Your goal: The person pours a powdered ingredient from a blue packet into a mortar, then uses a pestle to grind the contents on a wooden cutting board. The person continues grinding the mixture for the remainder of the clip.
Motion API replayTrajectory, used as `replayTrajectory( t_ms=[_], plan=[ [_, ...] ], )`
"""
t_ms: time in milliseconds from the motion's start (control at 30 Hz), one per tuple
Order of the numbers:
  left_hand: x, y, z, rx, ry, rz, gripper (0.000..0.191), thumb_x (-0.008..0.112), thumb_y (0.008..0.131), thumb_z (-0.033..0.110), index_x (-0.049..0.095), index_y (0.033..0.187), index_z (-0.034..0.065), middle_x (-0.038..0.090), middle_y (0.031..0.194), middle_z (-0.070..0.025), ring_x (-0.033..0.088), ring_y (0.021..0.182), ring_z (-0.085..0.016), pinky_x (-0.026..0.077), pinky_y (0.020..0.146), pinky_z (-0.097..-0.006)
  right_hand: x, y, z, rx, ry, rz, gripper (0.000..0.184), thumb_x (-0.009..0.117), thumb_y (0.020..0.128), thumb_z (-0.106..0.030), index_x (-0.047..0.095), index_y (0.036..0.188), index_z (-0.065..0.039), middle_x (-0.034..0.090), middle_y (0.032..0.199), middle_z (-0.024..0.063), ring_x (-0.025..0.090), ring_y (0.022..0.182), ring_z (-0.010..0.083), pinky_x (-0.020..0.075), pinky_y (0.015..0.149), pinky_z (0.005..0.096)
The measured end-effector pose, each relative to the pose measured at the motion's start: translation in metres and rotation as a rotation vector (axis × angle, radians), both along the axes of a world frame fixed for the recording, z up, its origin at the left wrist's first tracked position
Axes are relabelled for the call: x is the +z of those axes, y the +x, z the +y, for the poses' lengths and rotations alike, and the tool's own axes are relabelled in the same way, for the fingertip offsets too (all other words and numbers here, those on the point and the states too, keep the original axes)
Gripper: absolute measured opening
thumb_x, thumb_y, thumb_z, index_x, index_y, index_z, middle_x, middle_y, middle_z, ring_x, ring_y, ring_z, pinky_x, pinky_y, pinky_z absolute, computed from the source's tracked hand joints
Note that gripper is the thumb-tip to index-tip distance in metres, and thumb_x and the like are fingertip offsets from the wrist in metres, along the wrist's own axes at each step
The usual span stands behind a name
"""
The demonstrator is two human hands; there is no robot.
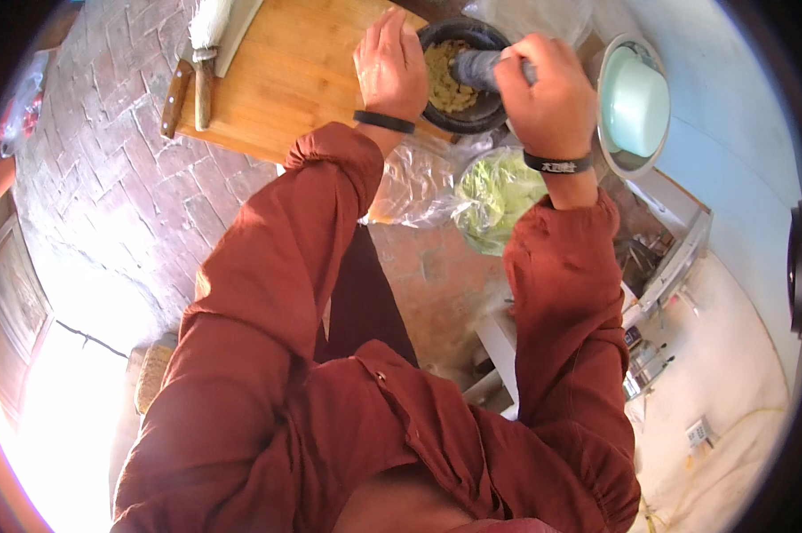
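Observation:
A dark stone mortar (471, 126) stands at the right end of a wooden cutting board (294, 73), with mashed yellowish food (444, 83) inside it. My right hand (551, 93) is closed around the upper end of a dark pestle (477, 68). The pestle leans to the right, its lower end in the mash. My left hand (393, 63) lies against the mortar's left rim, over the board, its fingers close together. Whether it grips the rim is hidden. Below the mortar sit a clear plastic bag (417, 180) and a bagged leafy green vegetable (497, 193).
On the board's left side lie a knife with a riveted wooden handle (176, 100) and a white-bristled brush (203, 86). A pale green bowl (641, 100) sits in a metal basin (631, 163) at right, by the wall. Brick paving (128, 113) spreads out at left.

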State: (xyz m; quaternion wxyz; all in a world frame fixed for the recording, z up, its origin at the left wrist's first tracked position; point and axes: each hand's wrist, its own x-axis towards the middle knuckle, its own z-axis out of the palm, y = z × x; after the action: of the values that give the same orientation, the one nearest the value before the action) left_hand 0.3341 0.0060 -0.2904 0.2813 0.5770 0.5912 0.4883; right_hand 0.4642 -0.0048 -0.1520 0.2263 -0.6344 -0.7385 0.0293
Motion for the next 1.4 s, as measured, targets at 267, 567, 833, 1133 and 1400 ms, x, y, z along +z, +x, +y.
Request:
replayTrajectory(
  t_ms=[267, 567, 833, 1133, 1400],
  plan=[
    [-0.004, 0.003, 0.0, 0.011, -0.006, -0.015, 0.031, 0.046, 0.096, 0.02, 0.059, 0.117, 0.0009, 0.058, 0.122, -0.0192, 0.053, 0.112, -0.038, 0.037, 0.097, -0.0463, -0.035, 0.009, 0.008, 0.083, -0.109, -0.081, 0.01, 0.064, 0.082, -0.023, 0.061, 0.082, -0.014, 0.059, 0.075, 0.0073, 0.06, 0.066, 0.034, 0.0466, 0.054, 0.0412],
    [-0.004, 0.006, 0.001, 0.013, -0.001, -0.015, 0.03, 0.046, 0.096, 0.019, 0.059, 0.116, 0.0005, 0.058, 0.123, -0.0191, 0.053, 0.111, -0.038, 0.037, 0.097, -0.0457, -0.03, 0.011, 0.005, 0.079, -0.145, -0.171, 0.009, 0.062, 0.082, -0.022, 0.059, 0.081, -0.013, 0.06, 0.077, 0.0071, 0.06, 0.067, 0.0343, 0.0471, 0.056, 0.0424],
    [0.003, 0.005, 0.003, 0.028, 0.024, -0.038, 0.029, 0.048, 0.095, 0.017, 0.059, 0.115, -0.0006, 0.059, 0.12, -0.0195, 0.054, 0.109, -0.038, 0.039, 0.095, -0.0449, -0.036, 0.018, -0.005, 0.087, -0.037, -0.083, 0.011, 0.063, 0.08, -0.023, 0.058, 0.075, -0.014, 0.057, 0.069, 0.0078, 0.058, 0.057, 0.0337, 0.0443, 0.048, 0.044],
    [0.005, -0.003, 0.001, 0.0, 0.0, 0.007, 0.031, 0.046, 0.095, 0.016, 0.057, 0.119, -0.0022, 0.058, 0.12, -0.022, 0.053, 0.11, -0.04, 0.04, 0.097, -0.0455, -0.002, 0.008, -0.005, 0.005, 0.029, 0.001, 0.012, 0.063, 0.079, -0.023, 0.058, 0.073, -0.013, 0.056, 0.069, 0.0075, 0.057, 0.057, 0.0333, 0.0436, 0.048, 0.0447],
    [-0.002, 0.004, 0.001, 0.052, 0.045, 0.011, 0.029, 0.047, 0.095, 0.018, 0.059, 0.115, -0.0008, 0.059, 0.121, -0.0195, 0.054, 0.109, -0.039, 0.039, 0.095, -0.0457, -0.014, 0.011, 0.006, 0.077, -0.17, 0.008, 0.007, 0.064, 0.081, -0.019, 0.062, 0.082, -0.012, 0.061, 0.076, 0.0103, 0.06, 0.067, 0.0346, 0.0475, 0.059, 0.0413]
  ],
)
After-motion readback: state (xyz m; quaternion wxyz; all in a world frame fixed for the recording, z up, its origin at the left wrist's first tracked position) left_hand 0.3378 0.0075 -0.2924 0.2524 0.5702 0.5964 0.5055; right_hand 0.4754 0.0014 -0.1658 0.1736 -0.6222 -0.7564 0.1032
